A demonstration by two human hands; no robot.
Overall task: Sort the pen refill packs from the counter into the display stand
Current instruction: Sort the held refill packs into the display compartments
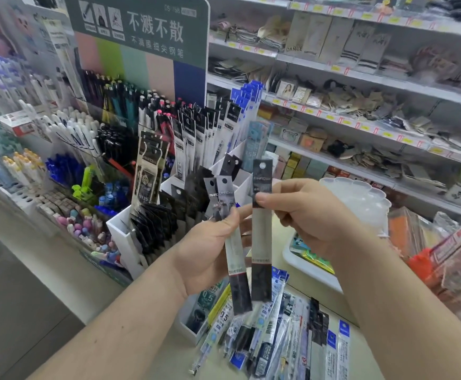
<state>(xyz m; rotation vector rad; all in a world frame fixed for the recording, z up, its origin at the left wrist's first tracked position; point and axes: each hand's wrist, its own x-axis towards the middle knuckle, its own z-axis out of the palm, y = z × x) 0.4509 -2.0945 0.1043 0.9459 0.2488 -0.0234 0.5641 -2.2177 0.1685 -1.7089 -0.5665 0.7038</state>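
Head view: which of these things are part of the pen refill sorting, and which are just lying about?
Part of the job:
- left hand holding a few black-topped packs
- right hand pinching one black-topped pack
- pile of packs on the counter
- white display stand

Lying about:
- white scalloped palette
- socks on the shelves

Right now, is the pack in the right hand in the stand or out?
Out: the right hand pinches the pack upright above the counter.
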